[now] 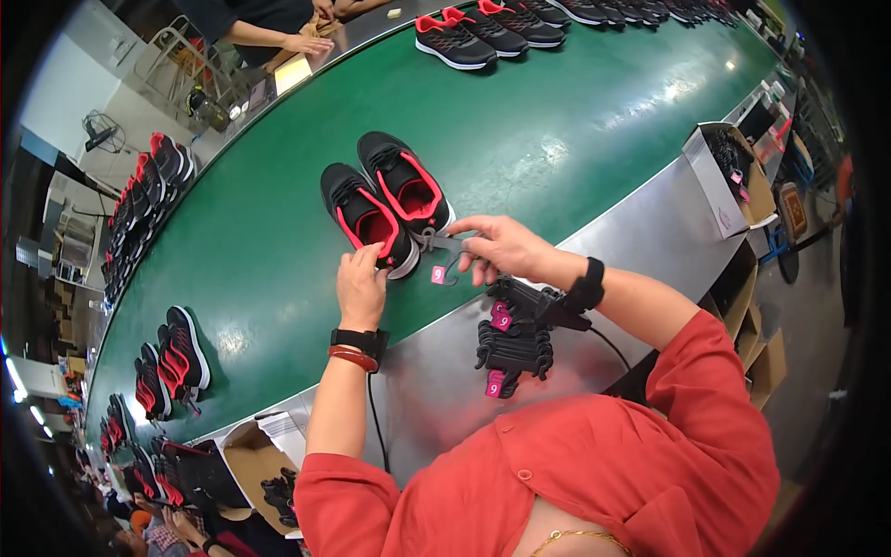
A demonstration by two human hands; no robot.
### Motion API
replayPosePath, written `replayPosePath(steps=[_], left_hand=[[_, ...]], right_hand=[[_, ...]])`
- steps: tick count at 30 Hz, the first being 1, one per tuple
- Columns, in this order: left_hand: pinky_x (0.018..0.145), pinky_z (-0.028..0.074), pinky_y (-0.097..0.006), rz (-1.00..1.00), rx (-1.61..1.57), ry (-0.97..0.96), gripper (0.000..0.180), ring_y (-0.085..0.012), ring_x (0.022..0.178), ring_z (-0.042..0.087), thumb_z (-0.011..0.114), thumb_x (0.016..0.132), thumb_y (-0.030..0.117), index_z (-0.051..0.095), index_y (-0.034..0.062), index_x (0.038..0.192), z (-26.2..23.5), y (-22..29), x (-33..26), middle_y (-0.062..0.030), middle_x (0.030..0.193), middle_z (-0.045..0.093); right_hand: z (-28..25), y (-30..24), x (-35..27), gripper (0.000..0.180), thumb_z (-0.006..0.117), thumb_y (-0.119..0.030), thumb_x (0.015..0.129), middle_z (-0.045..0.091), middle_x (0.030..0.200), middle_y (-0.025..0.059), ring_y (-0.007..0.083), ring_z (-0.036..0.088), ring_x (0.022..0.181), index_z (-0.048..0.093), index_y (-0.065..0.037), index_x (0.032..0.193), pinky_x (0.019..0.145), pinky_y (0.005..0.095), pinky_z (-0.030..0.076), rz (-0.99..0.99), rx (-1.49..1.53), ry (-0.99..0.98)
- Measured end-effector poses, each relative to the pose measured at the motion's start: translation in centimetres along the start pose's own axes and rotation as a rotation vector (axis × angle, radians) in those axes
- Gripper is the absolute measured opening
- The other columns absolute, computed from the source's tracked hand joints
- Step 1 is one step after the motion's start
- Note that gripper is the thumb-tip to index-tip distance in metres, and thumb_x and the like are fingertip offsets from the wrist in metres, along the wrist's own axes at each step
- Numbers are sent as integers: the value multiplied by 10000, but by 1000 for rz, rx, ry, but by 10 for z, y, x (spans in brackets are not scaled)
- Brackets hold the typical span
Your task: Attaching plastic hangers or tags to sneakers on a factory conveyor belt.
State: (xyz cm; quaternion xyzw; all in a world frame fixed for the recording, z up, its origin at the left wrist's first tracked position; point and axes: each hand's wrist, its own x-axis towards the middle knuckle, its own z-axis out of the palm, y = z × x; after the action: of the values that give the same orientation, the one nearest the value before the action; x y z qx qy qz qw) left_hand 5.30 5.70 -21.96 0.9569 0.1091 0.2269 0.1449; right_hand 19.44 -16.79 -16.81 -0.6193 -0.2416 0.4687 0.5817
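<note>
A pair of black sneakers with red linings and white soles, one left shoe (345, 190) and one right shoe (388, 153), sits side by side on the green belt, heels toward me. My left hand (360, 290) grips the left shoe's heel, thumb and fingertips at its collar. A dark plastic shoe hanger (444, 243) with a pink tag (438, 275) reaches to the two heels. It is pinched in my right hand (509, 249), index finger stretched toward the right shoe's heel. How far the hanger is hooked in cannot be made out.
Several dark hangers (515, 345) with pink tags lie on the metal ledge (418, 399) before me. Open cartons stand right (719, 186) and lower left (251, 455). More sneakers (487, 35) line the belt (278, 232). Another person's hand (308, 44) rests across the belt.
</note>
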Motion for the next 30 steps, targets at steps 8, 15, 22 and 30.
replayPosePath(steps=[8, 15, 22, 30], left_hand=[[709, 484, -376, 47, -31, 61, 288, -286, 820, 590, 731, 656, 31, 621, 55, 921, -2, -7, -16, -68, 885, 631], [640, 479, -385, 71, 20, 45, 210, -271, 751, 566, 728, 680, 82, 600, 82, 847, -13, 0, -24, -51, 796, 564], [610, 478, -381, 69, 110, 9, 195, -254, 733, 568, 726, 689, 114, 581, 101, 819, -19, 0, -34, -45, 776, 532], [591, 466, -388, 49, 143, -11, 169, -274, 714, 576, 713, 697, 102, 567, 86, 780, -21, -3, -31, -64, 751, 530]], right_hand=[[48, 17, 14, 407, 413, -97, 952, 643, 861, 113, 149, 643, 627, 422, 48, 1333, 554, 254, 522, 34, 86, -9], [63, 26, 13, 406, 393, -111, 963, 641, 849, 110, 138, 640, 620, 420, 65, 1328, 555, 246, 523, 11, 88, 33], [70, 26, 7, 398, 387, -109, 968, 636, 839, 101, 137, 643, 627, 430, 61, 1325, 561, 245, 527, 8, 73, 24], [67, 26, 19, 416, 390, -98, 959, 629, 798, 100, 147, 645, 607, 414, 51, 1347, 543, 257, 532, 95, 42, -159]])
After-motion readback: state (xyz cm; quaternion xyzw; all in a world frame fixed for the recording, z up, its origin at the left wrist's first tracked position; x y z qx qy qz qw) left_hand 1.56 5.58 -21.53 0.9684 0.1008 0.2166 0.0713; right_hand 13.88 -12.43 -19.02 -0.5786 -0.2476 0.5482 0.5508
